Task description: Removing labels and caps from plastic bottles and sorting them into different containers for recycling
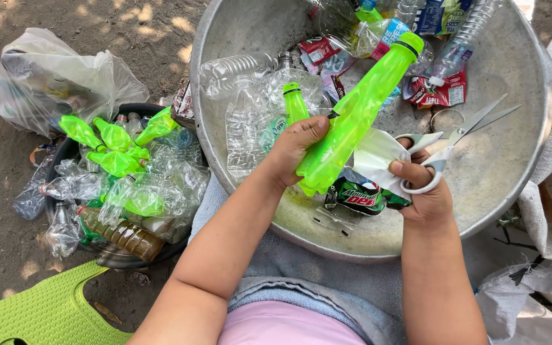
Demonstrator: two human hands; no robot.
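Green bottle (352, 121), crushed flat, slants over the big metal basin (519, 160) on the person's lap. The left hand (295, 150) is clenched around its lower half, seemingly to steady it. The right hand (426, 191) grips white-handled scissors (455, 137), fingers through the loops, and pinches a peeled label (375, 156) against the bottle's base. Inside the basin lie clear bottles (250, 108), a small green bottle (295, 102) and loose labels (439, 92). Left of it, a dark tub (65, 150) holds flattened green and clear bottles; a plastic bag (52, 80) sits behind it.
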